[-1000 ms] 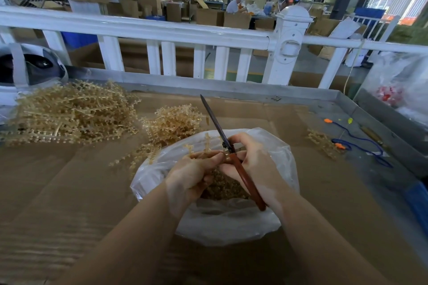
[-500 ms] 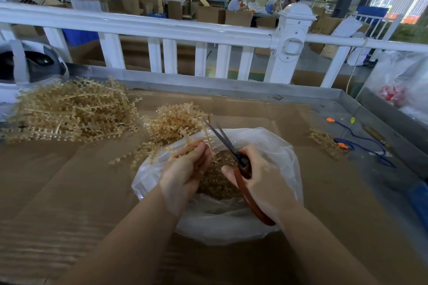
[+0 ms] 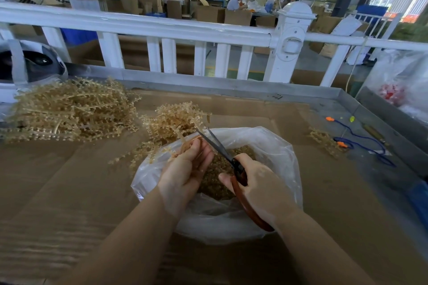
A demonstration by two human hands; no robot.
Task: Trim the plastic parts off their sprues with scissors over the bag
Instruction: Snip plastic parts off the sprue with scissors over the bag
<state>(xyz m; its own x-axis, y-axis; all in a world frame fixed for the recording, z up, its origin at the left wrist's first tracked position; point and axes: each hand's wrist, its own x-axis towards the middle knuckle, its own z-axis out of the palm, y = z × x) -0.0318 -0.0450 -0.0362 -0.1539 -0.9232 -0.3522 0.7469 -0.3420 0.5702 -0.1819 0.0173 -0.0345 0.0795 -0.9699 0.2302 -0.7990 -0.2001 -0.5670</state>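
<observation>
A clear plastic bag (image 3: 275, 150) lies open on the cardboard, with a heap of small tan trimmed parts (image 3: 216, 176) inside. My right hand (image 3: 261, 183) grips the red-brown handles of the scissors (image 3: 218, 146), whose blades point up and left over the bag and stand slightly apart. My left hand (image 3: 185, 169) holds a thin tan sprue (image 3: 187, 143) at the blades, above the bag's left rim. A small pile of untrimmed sprues (image 3: 173, 120) lies just behind the bag.
A large heap of tan sprues (image 3: 71, 111) covers the left of the cardboard. A few sprues (image 3: 324, 139) and a blue cord (image 3: 363, 141) lie at the right. A white fence (image 3: 162, 28) runs behind the metal table rim (image 3: 231, 85). A white device (image 3: 30, 65) sits far left.
The scissors have swung down from pointing steeply upward to lying low over the bag with blades apart. My left hand has moved up to the bag's left rim with the sprue.
</observation>
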